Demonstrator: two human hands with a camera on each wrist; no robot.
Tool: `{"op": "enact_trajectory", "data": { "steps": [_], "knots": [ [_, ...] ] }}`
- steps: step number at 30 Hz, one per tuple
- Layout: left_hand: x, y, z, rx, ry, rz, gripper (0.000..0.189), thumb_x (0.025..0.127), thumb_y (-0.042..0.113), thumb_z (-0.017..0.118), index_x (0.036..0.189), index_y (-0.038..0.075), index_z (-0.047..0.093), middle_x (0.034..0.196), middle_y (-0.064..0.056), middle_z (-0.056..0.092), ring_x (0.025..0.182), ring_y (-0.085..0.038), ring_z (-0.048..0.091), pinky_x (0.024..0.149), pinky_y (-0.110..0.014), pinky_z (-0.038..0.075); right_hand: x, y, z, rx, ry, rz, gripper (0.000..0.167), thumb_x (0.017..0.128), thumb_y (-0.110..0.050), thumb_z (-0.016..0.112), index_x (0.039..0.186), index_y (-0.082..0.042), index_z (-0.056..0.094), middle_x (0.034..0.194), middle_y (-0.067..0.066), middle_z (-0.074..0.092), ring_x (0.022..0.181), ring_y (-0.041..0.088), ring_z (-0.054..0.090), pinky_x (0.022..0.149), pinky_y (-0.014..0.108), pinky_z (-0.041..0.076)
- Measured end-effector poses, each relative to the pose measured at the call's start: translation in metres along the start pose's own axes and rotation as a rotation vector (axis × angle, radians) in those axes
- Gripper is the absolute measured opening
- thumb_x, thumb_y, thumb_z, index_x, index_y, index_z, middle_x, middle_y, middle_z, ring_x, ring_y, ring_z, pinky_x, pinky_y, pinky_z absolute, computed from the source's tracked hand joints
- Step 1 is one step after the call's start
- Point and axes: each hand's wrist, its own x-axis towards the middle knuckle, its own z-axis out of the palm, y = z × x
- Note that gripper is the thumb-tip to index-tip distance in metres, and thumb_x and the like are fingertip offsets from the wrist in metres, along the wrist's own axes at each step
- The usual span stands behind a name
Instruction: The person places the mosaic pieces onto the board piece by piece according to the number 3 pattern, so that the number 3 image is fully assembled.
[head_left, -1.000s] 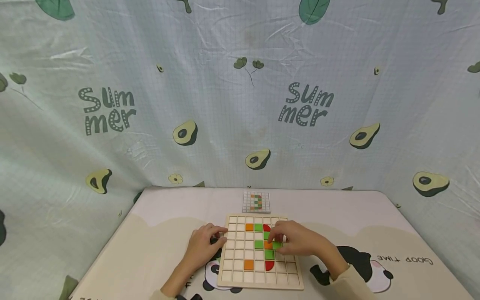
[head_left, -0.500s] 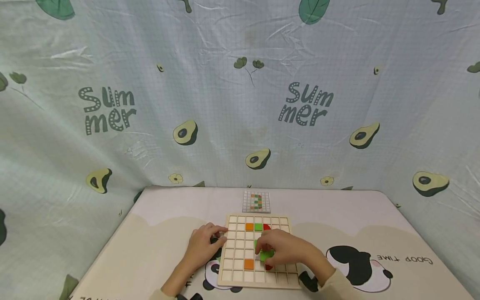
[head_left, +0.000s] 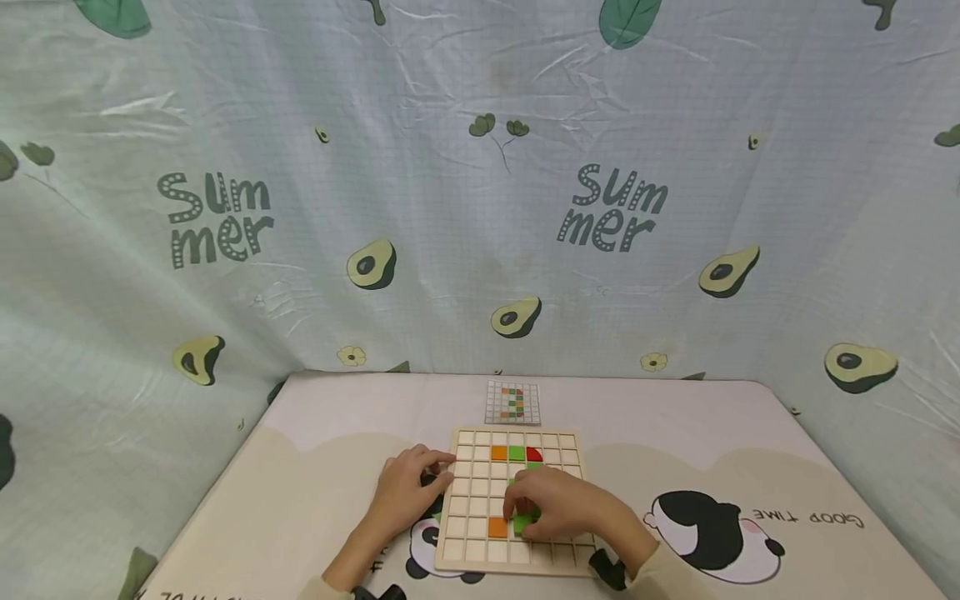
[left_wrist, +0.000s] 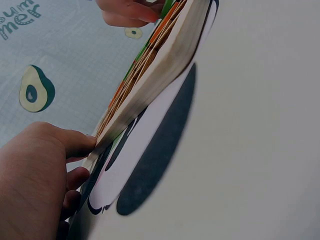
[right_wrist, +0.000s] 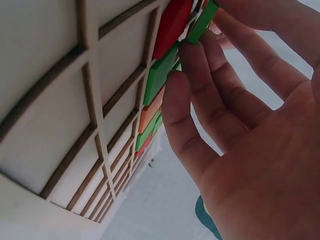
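A wooden grid board (head_left: 475, 507) lies on the table with coloured tiles in some of its cells. My right hand (head_left: 558, 502) pinches a green square tile (right_wrist: 203, 22) between thumb and fingertips. In the head view that tile is low over the near part of the board, just right of an orange tile (head_left: 498, 527). A red rounded tile (right_wrist: 172, 25) and another green tile (right_wrist: 161, 75) sit close by. My left hand (head_left: 408, 492) rests at the board's left side, its thumb (left_wrist: 82, 143) touching the edge. My right hand hides several middle tiles from the head view.
A small card (head_left: 492, 412) with a printed grid of coloured cells lies behind the board. In the far row sit an orange tile (head_left: 499, 452), a green tile (head_left: 517, 452) and a red tile (head_left: 534, 454). A patterned curtain (head_left: 435, 167) hangs beyond the table.
My right hand has moved left and nearer over the board; a green tile is now off the grid and in its fingers. My left hand has stayed at the board's left edge.
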Motion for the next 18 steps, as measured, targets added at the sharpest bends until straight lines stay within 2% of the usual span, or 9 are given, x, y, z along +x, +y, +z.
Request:
{"op": "enact_trajectory", "data": {
  "steps": [18],
  "knots": [
    [-0.0003,-0.0006,0.0015,0.012,0.002,0.000,0.018,0.089,0.028,0.077,0.107,0.025,0.079,0.081,0.013,0.059,0.075,-0.002,0.049,0.071,-0.029,0.031,0.0024,-0.0036,0.0081,-0.018,0.009,0.030,0.019,0.084,-0.018,0.083,0.099,-0.025,0.075,0.087,-0.018,0.058,0.076,-0.002,0.049,0.072,0.019,0.044]
  ]
}}
